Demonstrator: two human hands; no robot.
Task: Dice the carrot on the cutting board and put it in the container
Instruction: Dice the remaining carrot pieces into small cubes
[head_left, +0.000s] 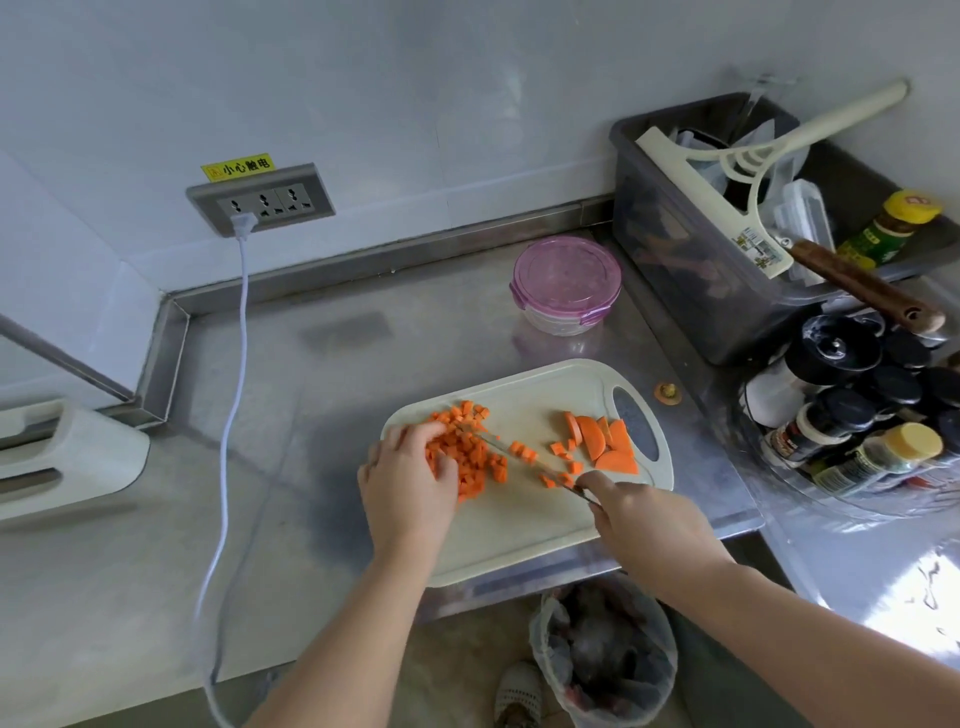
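Clutter round the steel counter (322, 364)
We see a white cord (231, 389) plugged into the wall socket (262, 200), a squeegee (706, 189) across the grey tub (670, 249), spice jars (852, 395) at right.

Single head-worn view, steeply downward, close above cutting board (519, 519), wall (415, 104) ahead
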